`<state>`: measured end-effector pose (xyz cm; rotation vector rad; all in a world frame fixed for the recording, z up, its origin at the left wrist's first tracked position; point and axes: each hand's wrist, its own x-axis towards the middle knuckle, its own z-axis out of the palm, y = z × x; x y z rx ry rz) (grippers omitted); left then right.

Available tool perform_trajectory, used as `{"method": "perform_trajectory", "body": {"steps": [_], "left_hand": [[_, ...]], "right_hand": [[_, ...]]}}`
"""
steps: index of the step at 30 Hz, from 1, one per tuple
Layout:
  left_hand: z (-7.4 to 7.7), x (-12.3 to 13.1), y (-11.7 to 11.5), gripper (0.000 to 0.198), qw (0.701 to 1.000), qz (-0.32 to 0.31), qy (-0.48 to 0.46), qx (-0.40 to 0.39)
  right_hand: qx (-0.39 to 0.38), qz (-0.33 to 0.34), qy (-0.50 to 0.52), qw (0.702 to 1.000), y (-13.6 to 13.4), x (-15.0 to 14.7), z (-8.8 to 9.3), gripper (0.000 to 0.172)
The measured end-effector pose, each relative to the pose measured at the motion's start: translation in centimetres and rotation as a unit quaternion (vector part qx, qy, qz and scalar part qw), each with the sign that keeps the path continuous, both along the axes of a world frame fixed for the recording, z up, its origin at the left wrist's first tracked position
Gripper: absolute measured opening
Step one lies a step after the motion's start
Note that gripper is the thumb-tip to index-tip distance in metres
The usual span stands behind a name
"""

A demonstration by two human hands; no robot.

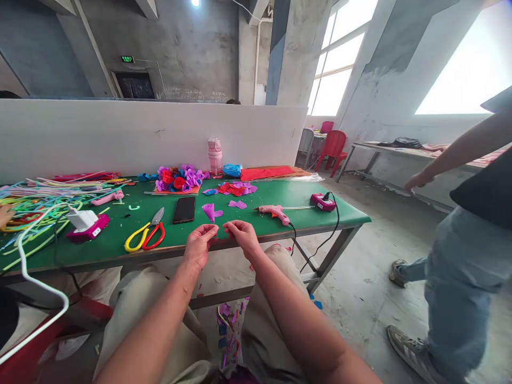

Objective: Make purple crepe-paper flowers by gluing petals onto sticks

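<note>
My left hand (199,244) is closed in a pinch just over the table's front edge. Close beside it, my right hand (243,234) is pinched too, its fingertips a small gap from the left ones. Whatever sits between the fingers is too small to make out. Just beyond them a folded purple paper piece (210,212) stands on the green table (236,214), with a flat purple scrap (237,204) to its right. A pink glue gun (276,213) lies right of my hands. To the left are a black phone (184,210) and scissors (148,232) with yellow and red handles.
Paper flowers (180,178) are heaped at the back, near a pink bottle (215,157) and red sheets (266,173). Colourful pipe cleaners (52,194) and a power socket (88,228) occupy the left. Another socket (323,201) trails a cord. A person (464,266) stands at right.
</note>
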<state>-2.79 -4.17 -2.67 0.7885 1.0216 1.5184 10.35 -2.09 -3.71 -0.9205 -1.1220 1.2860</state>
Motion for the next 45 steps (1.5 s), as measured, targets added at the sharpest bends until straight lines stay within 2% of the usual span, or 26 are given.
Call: {"method": "perform_trajectory", "body": {"steps": [8,16,21,24,27,32,37,40,43,45], "left_hand": [[0.1,0.4,-0.3,0.036,1.0,-0.018,-0.007,0.006],[0.2,0.4,-0.3,0.031,1.0,-0.008,0.008,0.028],[0.6,0.6,-0.6,0.026,0.998,-0.02,0.028,0.044],[0.8,0.7,-0.8,0.024,0.996,-0.02,0.053,0.068],[1.0,0.6,-1.0,0.019,0.985,-0.005,0.116,0.125],[1.2,0.4,-1.4,0.014,0.95,-0.001,0.224,0.217],[0.8,0.2,-1.3,0.015,0.923,0.012,0.3,0.242],[0.4,0.0,-1.1,0.016,0.929,0.035,0.301,0.214],[0.4,-0.3,-0.7,0.02,0.951,0.054,0.245,0.179],[0.4,-0.6,-0.3,0.024,0.964,0.051,0.204,0.163]], "right_hand": [[0.031,-0.001,-0.02,0.999,-0.6,0.1,0.4,0.028],[0.048,0.083,-0.054,0.994,-0.8,0.2,0.0,0.029],[0.047,0.091,-0.053,0.993,-0.9,0.0,-0.1,0.025],[0.075,0.075,-0.064,0.992,-0.8,-0.2,-0.2,0.023],[0.112,0.054,-0.058,0.991,-0.5,-0.3,-0.5,0.022],[0.14,0.035,-0.049,0.988,-0.3,-0.3,-0.8,0.025],[0.154,0.014,-0.071,0.985,-0.2,-0.2,-0.9,0.027],[0.146,0.025,-0.059,0.987,-0.3,-0.3,-0.9,0.023],[0.124,0.071,-0.045,0.989,-0.5,-0.7,-0.8,0.021],[0.119,0.074,-0.053,0.989,-0.5,-1.0,-0.8,0.021]]}}
